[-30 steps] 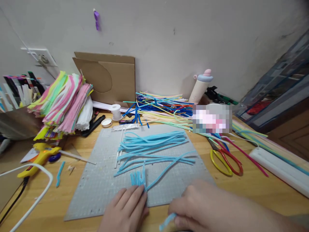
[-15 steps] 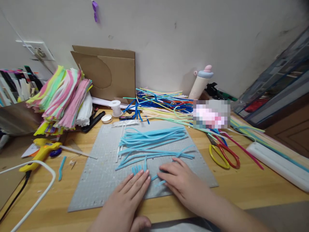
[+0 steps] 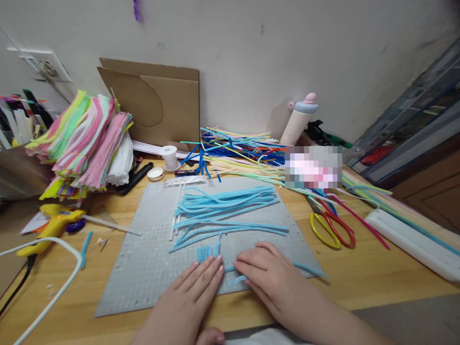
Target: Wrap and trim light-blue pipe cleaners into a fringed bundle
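My left hand [image 3: 192, 297] lies flat on the grey cutting mat [image 3: 143, 268], fingers stretched out, fingertips against several short light-blue pipe cleaner pieces [image 3: 206, 251]. My right hand [image 3: 268, 278] lies flat beside it, fingers spread over a long light-blue pipe cleaner [image 3: 309, 269] that sticks out to the right from under it. A loose pile of long light-blue pipe cleaners [image 3: 226, 211] lies on the mat just beyond both hands.
Red-and-yellow scissors [image 3: 332, 230] lie right of the mat. A yellow glue gun [image 3: 53, 227] and white cable [image 3: 61, 282] are at left. Pastel strip bundles [image 3: 86, 143], cardboard [image 3: 158, 103], mixed pipe cleaners [image 3: 240, 155], a bottle [image 3: 298, 120] and a white tube [image 3: 409, 244] stand around.
My right hand came up from the table's near edge onto the mat and flattened over a pipe cleaner. My left hand stayed flat by the short pieces. One long strand now trails right.
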A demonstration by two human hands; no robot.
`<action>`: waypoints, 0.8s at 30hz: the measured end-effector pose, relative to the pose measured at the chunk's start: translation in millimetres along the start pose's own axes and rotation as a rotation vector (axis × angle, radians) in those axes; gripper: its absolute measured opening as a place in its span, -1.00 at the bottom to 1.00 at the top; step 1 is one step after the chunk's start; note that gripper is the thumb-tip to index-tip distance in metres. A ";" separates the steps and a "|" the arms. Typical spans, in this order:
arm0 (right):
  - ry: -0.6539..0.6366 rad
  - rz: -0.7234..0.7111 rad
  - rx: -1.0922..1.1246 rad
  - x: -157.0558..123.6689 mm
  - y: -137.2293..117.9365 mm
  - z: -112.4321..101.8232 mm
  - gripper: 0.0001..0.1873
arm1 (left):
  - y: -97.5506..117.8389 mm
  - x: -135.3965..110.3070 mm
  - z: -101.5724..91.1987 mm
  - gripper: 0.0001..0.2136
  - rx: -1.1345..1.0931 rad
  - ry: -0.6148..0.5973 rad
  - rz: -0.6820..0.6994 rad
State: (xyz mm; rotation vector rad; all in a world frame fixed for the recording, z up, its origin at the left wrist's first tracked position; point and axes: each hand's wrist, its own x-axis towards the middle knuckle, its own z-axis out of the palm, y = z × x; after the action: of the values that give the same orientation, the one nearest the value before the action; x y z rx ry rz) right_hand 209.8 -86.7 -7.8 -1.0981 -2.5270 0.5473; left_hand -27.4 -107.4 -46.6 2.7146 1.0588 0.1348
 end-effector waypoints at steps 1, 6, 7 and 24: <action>0.014 -0.025 0.023 2.2 -2.5 0.7 -0.68 | 0.6 0.1 1.4 -0.11 -0.003 0.013 -0.001; 0.049 -0.021 0.123 11.1 -11.1 13.6 -0.62 | 2.2 -3.6 5.9 -0.14 -0.013 0.070 -0.002; 0.058 0.000 0.137 11.9 -10.9 17.1 -0.62 | 1.9 -5.7 5.7 -0.17 -0.024 0.093 -0.004; 0.039 -0.017 0.056 14.0 -6.1 30.5 -0.64 | -6.2 -7.9 1.2 -0.61 0.097 0.369 -0.164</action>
State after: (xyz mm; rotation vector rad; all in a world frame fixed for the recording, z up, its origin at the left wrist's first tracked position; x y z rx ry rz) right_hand 183.4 -86.6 -29.5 -1.0563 -2.4706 0.5826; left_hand -37.1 -108.6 -49.2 2.7364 1.4147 0.5883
